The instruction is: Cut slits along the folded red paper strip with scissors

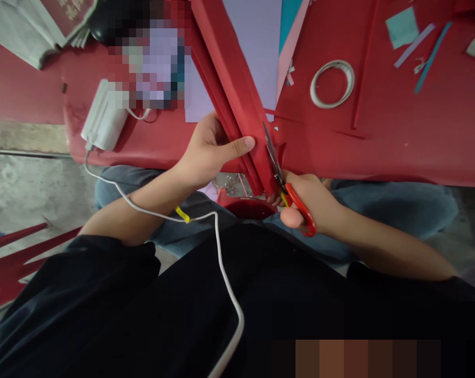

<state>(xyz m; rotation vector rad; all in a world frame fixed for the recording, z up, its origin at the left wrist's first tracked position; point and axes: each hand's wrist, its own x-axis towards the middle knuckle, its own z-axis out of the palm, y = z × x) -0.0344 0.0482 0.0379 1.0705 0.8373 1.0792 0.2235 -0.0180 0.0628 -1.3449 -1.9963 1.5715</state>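
My left hand [211,152] is closed on a long folded strip of red paper [241,79], thumb on top and fingers underneath. The strip slants from the far side of the table down over its near edge. In my right hand [310,197] is a pair of scissors [299,207] with red and yellow handles. The metal blades point away from me and lie along the right edge of the red paper, close to my left thumb. Whether the blades have paper between them I cannot tell. Purple paper sheets [256,52] lie under the red strip.
A roll of tape [332,84] lies on the red table [410,136] at right, with paper scraps [402,27] beyond it. A white power bank [105,118] stands at left, its white cable [221,247] running across my left arm and lap. Pink paper [290,50] lies beside the purple sheets.
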